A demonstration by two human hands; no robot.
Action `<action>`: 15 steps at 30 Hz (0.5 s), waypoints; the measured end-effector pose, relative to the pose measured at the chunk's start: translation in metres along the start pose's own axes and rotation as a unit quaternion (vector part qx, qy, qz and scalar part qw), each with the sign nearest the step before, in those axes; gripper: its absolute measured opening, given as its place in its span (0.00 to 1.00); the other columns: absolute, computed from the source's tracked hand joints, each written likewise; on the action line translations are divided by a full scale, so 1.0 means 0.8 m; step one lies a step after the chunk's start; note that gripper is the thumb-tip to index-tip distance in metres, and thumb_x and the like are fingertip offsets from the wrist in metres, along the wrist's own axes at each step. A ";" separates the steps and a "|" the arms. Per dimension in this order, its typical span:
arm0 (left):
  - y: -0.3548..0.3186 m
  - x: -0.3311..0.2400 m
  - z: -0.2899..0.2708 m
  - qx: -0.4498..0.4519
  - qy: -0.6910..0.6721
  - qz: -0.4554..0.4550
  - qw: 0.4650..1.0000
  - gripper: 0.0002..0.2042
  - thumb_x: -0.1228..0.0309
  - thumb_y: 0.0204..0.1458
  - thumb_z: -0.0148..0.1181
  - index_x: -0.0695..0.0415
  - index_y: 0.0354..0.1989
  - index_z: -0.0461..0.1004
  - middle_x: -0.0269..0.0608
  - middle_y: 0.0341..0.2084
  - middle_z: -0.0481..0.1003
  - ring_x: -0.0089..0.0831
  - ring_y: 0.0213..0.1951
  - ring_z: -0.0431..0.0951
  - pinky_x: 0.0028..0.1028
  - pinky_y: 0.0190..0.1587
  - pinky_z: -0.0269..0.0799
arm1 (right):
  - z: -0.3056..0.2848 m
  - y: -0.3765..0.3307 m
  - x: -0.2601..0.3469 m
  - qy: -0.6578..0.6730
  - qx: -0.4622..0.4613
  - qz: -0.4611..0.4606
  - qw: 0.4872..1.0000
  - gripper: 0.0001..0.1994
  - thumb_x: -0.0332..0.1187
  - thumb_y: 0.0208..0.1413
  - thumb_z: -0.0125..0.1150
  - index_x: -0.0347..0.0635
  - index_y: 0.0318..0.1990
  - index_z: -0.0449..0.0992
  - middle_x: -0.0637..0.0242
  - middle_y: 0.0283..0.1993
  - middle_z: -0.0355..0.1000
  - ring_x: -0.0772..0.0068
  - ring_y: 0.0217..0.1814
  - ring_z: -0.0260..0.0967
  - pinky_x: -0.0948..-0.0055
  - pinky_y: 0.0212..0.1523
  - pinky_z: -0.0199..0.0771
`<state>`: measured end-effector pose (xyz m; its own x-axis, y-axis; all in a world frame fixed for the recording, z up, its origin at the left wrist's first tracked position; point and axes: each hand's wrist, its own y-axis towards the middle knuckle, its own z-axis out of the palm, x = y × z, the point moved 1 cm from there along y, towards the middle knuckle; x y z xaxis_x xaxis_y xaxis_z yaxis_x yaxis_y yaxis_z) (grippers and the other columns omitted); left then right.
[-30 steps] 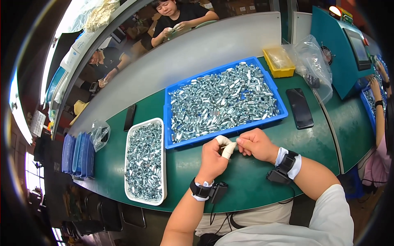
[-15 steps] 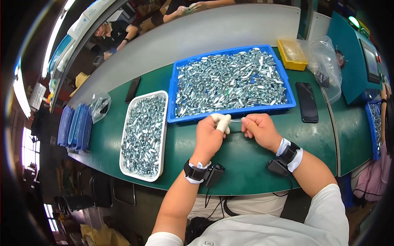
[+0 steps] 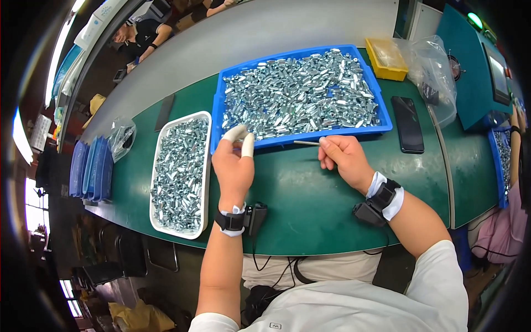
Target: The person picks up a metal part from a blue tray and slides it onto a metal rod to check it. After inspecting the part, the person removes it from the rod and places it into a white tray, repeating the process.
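My right hand (image 3: 345,160) pinches one end of a thin metal rod (image 3: 306,143) between thumb and fingers. The rod points left, level, just in front of the blue tray (image 3: 310,140). That tray is heaped with shiny hexagonal metal pieces (image 3: 301,94). At its front left corner is my left hand (image 3: 232,163), with white covers on some fingers. Its thumb and forefinger stand apart, and I see nothing between them. A white tray (image 3: 208,182) of similar small metal pieces (image 3: 181,177) lies left of this hand.
A black phone (image 3: 407,125) lies right of the blue tray, near a yellow box (image 3: 387,60) and a clear plastic bag (image 3: 437,77). Blue bins (image 3: 91,169) stand at the left table edge. A teal machine (image 3: 470,72) is at right. Across the partition, a person (image 3: 145,41) sits.
My left hand has come away from the rod and moved left to the blue tray's corner. My right hand keeps the rod. The whole view has shifted slightly.
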<state>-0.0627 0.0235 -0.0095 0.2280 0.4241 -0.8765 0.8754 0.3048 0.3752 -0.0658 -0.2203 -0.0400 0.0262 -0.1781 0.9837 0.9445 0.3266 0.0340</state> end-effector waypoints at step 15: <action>0.065 -0.017 0.064 0.175 0.228 0.123 0.950 0.14 0.78 0.48 0.62 0.62 0.45 0.74 0.49 0.32 0.78 0.38 0.30 0.78 0.32 0.35 0.73 | -0.003 -0.004 0.001 0.018 0.012 0.001 1.000 0.18 0.39 0.66 0.48 0.37 0.26 0.73 0.72 0.18 0.66 0.83 0.22 0.63 0.81 0.26 0.62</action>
<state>0.0014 -0.0100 0.0069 0.3055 0.7952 -0.5238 0.9260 -0.1200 0.3580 -0.0684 -0.2235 -0.0401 0.0397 -0.2112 0.9766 0.9366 0.3484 0.0373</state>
